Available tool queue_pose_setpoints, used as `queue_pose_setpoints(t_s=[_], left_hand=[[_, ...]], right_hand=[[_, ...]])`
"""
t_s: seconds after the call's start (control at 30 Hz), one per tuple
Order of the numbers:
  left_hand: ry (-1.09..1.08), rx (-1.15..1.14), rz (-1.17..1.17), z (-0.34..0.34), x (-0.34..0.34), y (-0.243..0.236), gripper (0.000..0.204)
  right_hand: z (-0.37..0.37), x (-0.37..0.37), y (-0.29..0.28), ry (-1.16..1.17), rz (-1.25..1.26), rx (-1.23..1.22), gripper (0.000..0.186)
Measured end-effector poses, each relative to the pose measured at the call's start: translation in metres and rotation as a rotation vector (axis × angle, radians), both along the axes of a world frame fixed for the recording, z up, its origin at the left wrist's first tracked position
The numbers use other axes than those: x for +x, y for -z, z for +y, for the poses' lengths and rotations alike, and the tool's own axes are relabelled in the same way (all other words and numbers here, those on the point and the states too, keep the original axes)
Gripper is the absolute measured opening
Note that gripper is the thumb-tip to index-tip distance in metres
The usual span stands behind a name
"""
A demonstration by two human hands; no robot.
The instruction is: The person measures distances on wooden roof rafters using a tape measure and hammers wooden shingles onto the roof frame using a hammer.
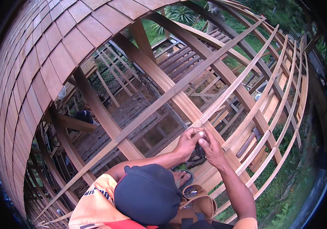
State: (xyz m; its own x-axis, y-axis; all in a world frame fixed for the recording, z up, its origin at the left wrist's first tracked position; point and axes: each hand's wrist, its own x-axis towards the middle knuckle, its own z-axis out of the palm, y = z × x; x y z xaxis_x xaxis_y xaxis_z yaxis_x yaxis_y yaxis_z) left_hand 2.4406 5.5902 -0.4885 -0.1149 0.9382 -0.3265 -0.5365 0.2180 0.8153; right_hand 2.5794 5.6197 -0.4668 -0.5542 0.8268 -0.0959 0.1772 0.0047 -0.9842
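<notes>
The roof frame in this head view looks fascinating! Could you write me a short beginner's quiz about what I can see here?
1. True or false: overlapping shingles cover the upper left of the picture.
2. Which colour is the open tool pouch below the hands? A: blue. B: brown. C: white.
3. Are the left hand and right hand close together or far apart?

Key: 1. True. 2. B. 3. Close together, by a wooden strip; whatever small thing they may hold cannot be made out.
</notes>
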Motion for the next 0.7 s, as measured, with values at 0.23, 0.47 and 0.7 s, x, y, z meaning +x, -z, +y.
queue_pose_setpoints(t_s=[0.23, 0.47, 0.7], left_hand=[[-0.308, 0.096, 0.175, 0.071, -0.086, -0.07, 0.025], [-0.426, -0.102, 0.923, 0.167, -0.277, -0.106, 0.034], [-0.32, -0.232, 0.817, 0.217, -0.276, -0.13, 0.042]], right_hand=[[0.032, 0.089, -0.082, -0.432, -0.575, -0.044, 0.057], [-0.043, 0.36, -0.052, 0.073, -0.719, -0.314, 0.033], [-0.168, 0.47, 0.037, 0.458, -0.647, -0.279, 0.017]])
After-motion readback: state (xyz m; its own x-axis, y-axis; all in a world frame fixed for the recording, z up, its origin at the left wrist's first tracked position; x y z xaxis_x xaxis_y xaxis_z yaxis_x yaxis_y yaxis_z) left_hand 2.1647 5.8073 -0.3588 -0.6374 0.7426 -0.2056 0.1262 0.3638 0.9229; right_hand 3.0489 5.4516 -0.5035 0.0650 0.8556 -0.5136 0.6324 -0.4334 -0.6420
